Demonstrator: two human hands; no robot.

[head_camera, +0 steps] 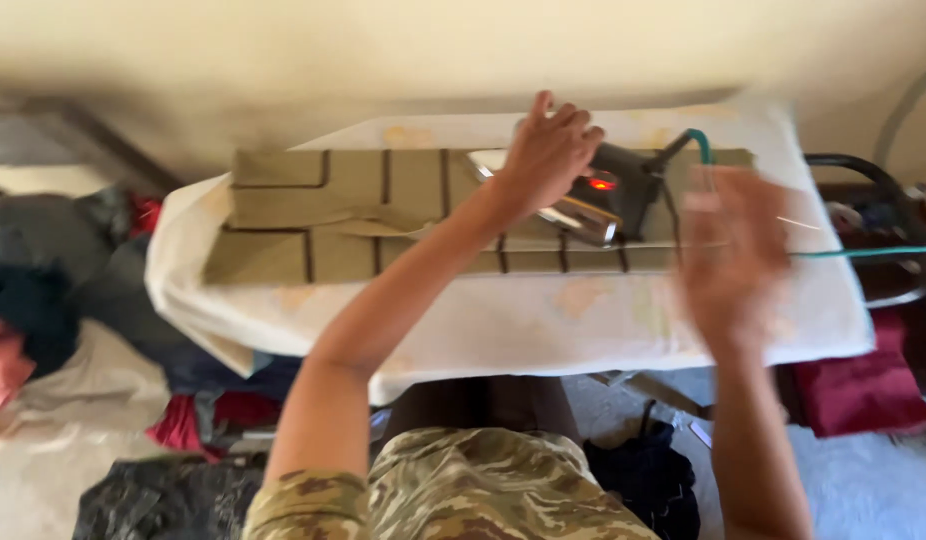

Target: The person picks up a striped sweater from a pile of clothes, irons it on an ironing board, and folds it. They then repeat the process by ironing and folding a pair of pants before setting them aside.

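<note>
Head view shows the left hand reaching across, fingers spread over the handle of a dark electric iron with a red light; whether it grips cannot be told. The right hand hovers open and blurred, holding nothing, just right of the iron. The iron rests on an olive garment with dark stripes, laid flat on the white padded surface. A teal cord trails right. Heaped clothes lie on the floor at left.
</note>
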